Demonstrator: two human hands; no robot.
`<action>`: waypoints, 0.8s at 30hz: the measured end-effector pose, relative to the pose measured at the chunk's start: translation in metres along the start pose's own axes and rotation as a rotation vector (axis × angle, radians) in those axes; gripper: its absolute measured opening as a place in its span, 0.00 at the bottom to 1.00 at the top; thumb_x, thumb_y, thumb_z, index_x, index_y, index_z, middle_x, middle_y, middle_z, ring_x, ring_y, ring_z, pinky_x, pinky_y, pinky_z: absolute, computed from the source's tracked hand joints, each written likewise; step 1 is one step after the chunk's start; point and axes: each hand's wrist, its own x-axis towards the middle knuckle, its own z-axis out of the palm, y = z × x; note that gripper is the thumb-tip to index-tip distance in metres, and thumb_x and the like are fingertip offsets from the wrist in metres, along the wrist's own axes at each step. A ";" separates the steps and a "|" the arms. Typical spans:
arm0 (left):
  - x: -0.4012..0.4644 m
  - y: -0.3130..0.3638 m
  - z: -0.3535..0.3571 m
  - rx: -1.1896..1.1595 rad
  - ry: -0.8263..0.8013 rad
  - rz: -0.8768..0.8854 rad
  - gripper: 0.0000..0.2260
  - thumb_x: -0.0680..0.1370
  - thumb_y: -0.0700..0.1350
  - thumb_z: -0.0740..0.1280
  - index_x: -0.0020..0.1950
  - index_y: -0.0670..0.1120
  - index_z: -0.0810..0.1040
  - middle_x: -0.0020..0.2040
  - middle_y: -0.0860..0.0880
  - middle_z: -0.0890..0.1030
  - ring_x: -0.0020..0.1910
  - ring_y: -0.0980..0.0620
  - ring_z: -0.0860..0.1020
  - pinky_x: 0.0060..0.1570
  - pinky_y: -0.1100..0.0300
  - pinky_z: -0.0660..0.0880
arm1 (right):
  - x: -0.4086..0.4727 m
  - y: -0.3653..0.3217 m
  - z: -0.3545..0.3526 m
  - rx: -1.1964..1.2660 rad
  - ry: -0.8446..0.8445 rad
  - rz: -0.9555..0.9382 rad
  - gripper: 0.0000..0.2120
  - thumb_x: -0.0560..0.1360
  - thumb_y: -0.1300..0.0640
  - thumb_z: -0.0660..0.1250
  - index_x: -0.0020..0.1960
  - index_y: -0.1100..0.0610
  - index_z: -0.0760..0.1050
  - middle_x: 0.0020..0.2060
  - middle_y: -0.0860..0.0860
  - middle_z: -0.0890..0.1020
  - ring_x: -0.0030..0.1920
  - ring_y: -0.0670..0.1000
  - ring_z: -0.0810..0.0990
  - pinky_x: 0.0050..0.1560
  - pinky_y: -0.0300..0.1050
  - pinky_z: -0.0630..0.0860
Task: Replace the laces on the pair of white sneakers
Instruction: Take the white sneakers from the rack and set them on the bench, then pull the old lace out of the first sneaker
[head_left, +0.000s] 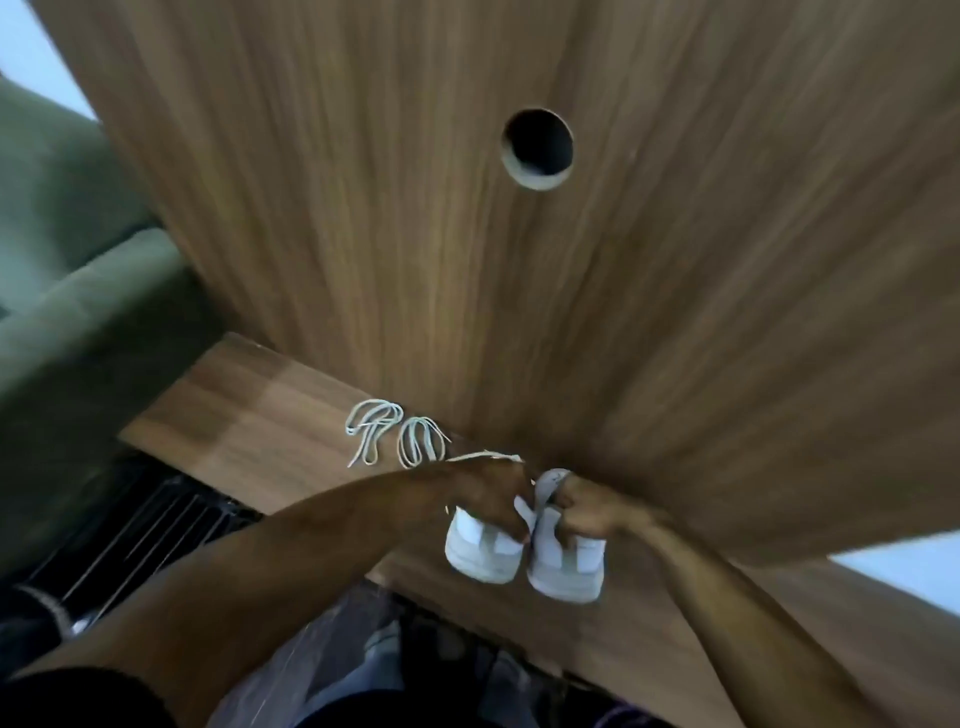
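Both hands (587, 514) grip 2 white sneakers (524, 551) (toes toward the person).

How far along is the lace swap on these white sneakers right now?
Early stage, by the look of it. Two loose white laces lie coiled on the wooden desk, threaded into nothing. The left hand grips the left white sneaker and the right hand grips the right white sneaker. Lacing both shoes looks still to do; blur hides the eyelets.

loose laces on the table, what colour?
White to pale grey, the laces lie coiled on the wooden table. Head view only, slightly blurred.
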 end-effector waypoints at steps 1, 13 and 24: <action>0.012 0.001 0.013 0.035 -0.019 0.016 0.18 0.69 0.56 0.72 0.49 0.44 0.82 0.48 0.45 0.83 0.49 0.46 0.81 0.49 0.60 0.74 | -0.005 0.015 0.014 0.014 0.010 0.040 0.19 0.77 0.59 0.65 0.66 0.61 0.72 0.51 0.51 0.73 0.52 0.51 0.71 0.53 0.41 0.69; 0.071 -0.036 0.216 0.356 0.029 0.104 0.08 0.69 0.53 0.65 0.39 0.49 0.74 0.40 0.47 0.80 0.35 0.42 0.79 0.28 0.56 0.76 | 0.014 0.130 0.175 -0.024 0.243 0.032 0.29 0.70 0.43 0.48 0.57 0.58 0.78 0.56 0.57 0.81 0.58 0.58 0.78 0.53 0.45 0.71; 0.081 -0.080 0.297 0.230 0.440 0.125 0.09 0.67 0.53 0.66 0.36 0.49 0.78 0.32 0.51 0.79 0.30 0.47 0.78 0.22 0.61 0.70 | 0.096 0.166 0.253 -0.078 0.447 -0.114 0.07 0.58 0.50 0.58 0.27 0.53 0.65 0.22 0.50 0.74 0.22 0.54 0.74 0.25 0.37 0.61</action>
